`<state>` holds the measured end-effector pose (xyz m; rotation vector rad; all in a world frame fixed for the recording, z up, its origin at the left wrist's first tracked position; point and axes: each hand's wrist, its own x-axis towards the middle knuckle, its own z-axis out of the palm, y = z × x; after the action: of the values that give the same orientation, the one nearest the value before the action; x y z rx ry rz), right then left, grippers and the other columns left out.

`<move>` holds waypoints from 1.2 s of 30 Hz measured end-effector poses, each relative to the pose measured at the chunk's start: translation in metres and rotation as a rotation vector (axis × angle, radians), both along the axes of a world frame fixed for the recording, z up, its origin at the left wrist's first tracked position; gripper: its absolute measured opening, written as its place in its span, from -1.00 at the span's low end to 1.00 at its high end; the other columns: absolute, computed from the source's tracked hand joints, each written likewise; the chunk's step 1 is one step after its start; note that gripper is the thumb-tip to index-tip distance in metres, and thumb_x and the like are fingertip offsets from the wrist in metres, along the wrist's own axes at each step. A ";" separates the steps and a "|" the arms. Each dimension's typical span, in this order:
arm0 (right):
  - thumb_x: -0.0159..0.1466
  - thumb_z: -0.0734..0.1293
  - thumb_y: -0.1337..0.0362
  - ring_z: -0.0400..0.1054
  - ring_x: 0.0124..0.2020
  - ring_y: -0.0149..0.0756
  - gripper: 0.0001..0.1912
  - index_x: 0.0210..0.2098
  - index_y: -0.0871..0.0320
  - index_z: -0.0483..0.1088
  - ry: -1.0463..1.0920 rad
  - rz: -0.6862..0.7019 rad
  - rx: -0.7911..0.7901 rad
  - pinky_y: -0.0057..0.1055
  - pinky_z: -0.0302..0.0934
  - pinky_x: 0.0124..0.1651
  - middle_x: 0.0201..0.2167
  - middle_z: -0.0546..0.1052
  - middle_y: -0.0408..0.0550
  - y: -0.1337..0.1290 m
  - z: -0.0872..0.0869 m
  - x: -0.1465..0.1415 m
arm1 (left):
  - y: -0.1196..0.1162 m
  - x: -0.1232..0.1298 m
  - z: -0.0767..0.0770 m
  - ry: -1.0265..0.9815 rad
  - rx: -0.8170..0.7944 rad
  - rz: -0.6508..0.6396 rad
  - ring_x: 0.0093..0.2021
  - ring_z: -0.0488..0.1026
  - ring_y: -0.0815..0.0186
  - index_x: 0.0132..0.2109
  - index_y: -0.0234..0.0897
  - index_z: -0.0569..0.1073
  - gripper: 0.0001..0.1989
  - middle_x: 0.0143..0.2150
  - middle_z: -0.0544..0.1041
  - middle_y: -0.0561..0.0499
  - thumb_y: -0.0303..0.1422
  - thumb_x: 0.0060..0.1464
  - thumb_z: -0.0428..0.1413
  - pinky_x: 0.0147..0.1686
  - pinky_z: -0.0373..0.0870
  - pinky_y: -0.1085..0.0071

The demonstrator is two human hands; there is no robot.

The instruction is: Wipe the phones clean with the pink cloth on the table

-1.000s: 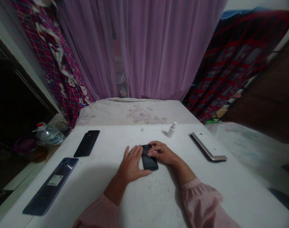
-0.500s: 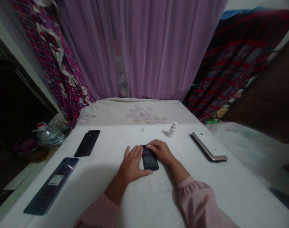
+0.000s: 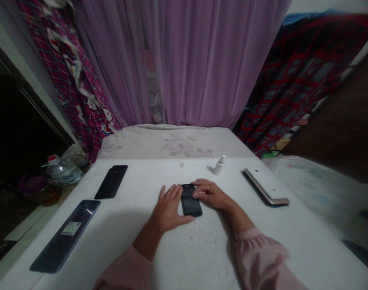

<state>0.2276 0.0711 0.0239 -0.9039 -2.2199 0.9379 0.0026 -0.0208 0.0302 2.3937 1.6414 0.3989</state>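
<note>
A black smartphone (image 3: 191,206) lies screen up on the white tabletop. My left hand (image 3: 167,209) braces it, with stretched fingers along the left edge and the thumb at the bottom edge. On the right half of the screen rest the bent, pinched fingertips of my right hand (image 3: 210,193). A small pale bit shows at those fingertips, too small to name. A white spray bottle (image 3: 219,167) stands upright beyond my right hand. Farther back than the phone lies a tiny pale square (image 3: 181,165).
To the left lie a black phone (image 3: 111,183) and a larger dark phone (image 3: 65,237) with a pale label. Stacked phones (image 3: 266,186), a white one on top, lie at the right. The table (image 3: 202,257) meets a floral cloth (image 3: 135,141) below purple curtains (image 3: 202,60).
My right hand has slid from the phone's top edge down and rightward over the screen, baring the top of the phone. My left hand and the phone have stayed put.
</note>
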 end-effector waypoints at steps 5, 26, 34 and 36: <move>0.24 0.36 0.12 0.47 -0.18 -0.21 -0.80 -0.35 0.05 0.59 0.048 -0.135 0.106 -0.26 0.29 -0.03 -0.25 0.62 -0.02 0.003 -0.003 -0.015 | 0.000 0.000 0.003 0.012 -0.026 -0.006 0.39 0.04 -0.03 0.36 -0.35 0.08 -0.01 0.39 0.12 -0.30 0.17 -0.04 0.14 0.34 -0.25 -0.10; 0.23 0.37 0.03 0.27 0.19 -0.08 -0.77 -0.34 0.01 0.58 -0.002 0.079 -0.024 -0.02 0.07 0.25 0.08 0.50 0.02 -0.003 0.003 0.005 | 0.000 0.000 0.004 0.013 -0.033 0.004 0.38 0.05 -0.06 0.35 -0.38 0.11 0.01 0.38 0.13 -0.30 0.20 -0.06 0.13 0.34 -0.23 -0.13; 0.25 0.35 0.01 0.38 0.06 -0.15 -0.72 -0.35 0.04 0.58 0.018 0.051 0.023 -0.14 0.20 0.14 -0.02 0.53 0.04 -0.001 0.002 -0.001 | -0.001 0.001 0.006 0.016 -0.033 0.007 0.38 0.04 -0.04 0.35 -0.37 0.10 0.00 0.38 0.13 -0.31 0.18 -0.05 0.14 0.34 -0.23 -0.10; 0.25 0.34 0.05 0.44 -0.06 -0.19 -0.74 -0.35 0.06 0.57 0.044 -0.002 0.070 -0.21 0.25 0.06 -0.12 0.57 0.03 0.000 0.002 -0.007 | -0.001 0.001 0.006 0.014 -0.030 0.008 0.38 0.05 -0.04 0.35 -0.38 0.11 -0.01 0.38 0.13 -0.31 0.19 -0.05 0.13 0.34 -0.23 -0.10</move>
<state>0.2202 0.0714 0.0258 -0.8452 -2.2002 0.8650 0.0040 -0.0216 0.0365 2.3743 1.6511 0.3564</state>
